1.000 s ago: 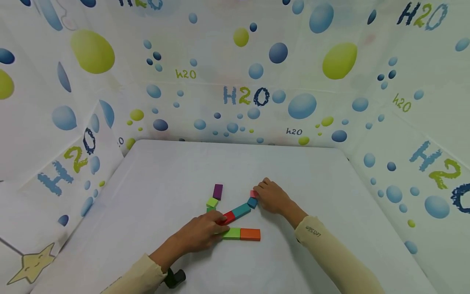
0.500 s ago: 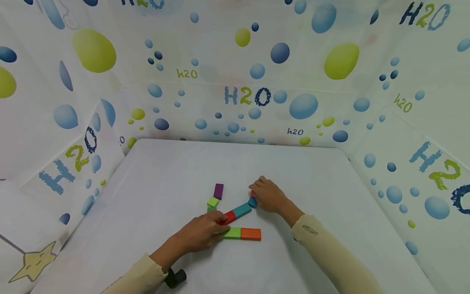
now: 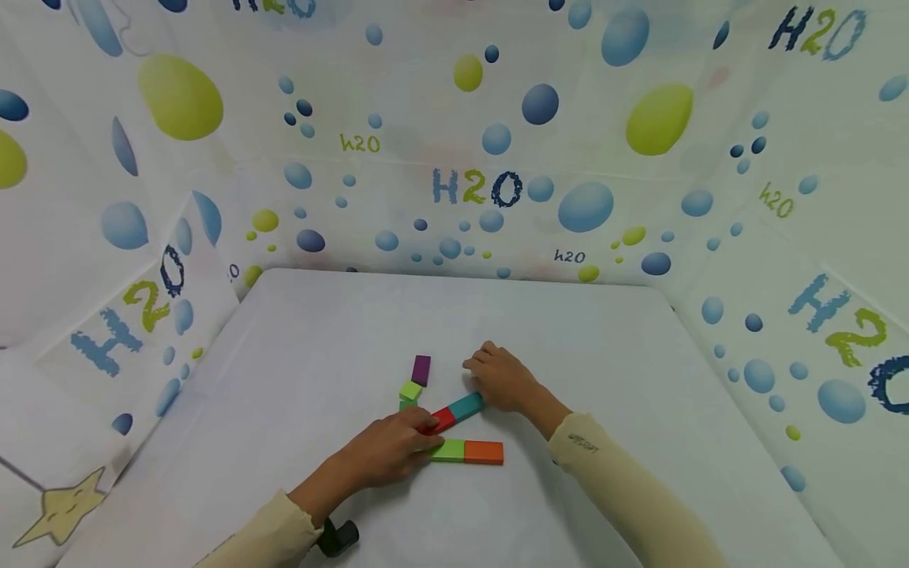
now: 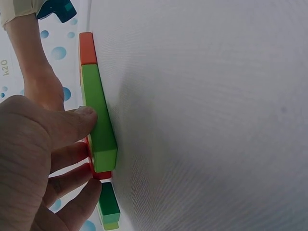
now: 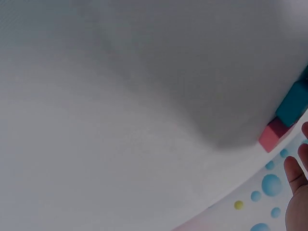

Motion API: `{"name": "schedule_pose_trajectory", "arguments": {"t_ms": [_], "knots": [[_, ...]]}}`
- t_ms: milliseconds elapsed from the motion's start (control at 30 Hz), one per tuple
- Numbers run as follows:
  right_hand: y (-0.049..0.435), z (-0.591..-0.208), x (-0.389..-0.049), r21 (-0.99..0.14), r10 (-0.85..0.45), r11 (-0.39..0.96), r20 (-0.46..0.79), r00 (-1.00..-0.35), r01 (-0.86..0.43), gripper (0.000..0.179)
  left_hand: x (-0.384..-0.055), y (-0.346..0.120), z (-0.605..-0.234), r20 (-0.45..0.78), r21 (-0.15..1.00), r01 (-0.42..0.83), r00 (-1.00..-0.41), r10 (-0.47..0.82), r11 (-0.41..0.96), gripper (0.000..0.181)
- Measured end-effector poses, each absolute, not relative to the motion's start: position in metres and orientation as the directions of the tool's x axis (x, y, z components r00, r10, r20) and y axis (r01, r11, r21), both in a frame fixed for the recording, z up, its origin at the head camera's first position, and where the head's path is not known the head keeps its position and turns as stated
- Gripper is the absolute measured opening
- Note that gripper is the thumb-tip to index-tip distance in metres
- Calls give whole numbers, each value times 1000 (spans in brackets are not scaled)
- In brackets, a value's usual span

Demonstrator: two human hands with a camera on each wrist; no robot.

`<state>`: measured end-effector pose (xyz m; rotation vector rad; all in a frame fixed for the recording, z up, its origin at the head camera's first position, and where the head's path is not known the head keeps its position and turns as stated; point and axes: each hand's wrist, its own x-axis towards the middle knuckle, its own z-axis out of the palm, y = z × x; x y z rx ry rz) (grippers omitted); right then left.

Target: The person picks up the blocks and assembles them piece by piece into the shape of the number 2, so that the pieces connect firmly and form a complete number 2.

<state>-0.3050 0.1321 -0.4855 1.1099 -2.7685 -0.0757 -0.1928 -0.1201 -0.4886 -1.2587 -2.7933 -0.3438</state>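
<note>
1. Closest to me, a cream fabric sleeve (image 3: 582, 446) on the right arm carries small dark lettering I can't read.
2. My left hand (image 3: 394, 446) has its thumb on a light-green rectangular block (image 3: 449, 451), fingers apart and reaching to a red rectangular block (image 3: 444, 420).
3. An orange rectangular block (image 3: 484, 453) continues the light-green one; a teal rectangular block (image 3: 467, 405) continues the red, slanting away.
4. My right hand (image 3: 504, 379) is beside a blue block (image 5: 292, 103) and a pink block (image 5: 275, 134) that touch; I can't tell whether it grips either.
5. Farther left on the white desk (image 3: 341, 331) lie green (image 3: 408, 405), lime (image 3: 410, 391) and purple (image 3: 422, 370) blocks.
6. Behind, the white bubble-print wall covering (image 3: 412, 102) reads "H2O" and "h2o".
</note>
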Motion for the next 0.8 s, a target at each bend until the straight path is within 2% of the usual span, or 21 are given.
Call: {"name": "schedule_pose_trajectory", "arguments": {"t_ms": [400, 800], "knots": [[93, -486, -306, 174, -761, 649, 138, -634, -741, 42, -192, -119, -484, 139, 173, 752, -658, 740, 636, 30], [67, -494, -301, 189, -774, 633, 105, -625, -751, 53, -191, -122, -484, 175, 135, 778, -628, 758, 614, 26]]}}
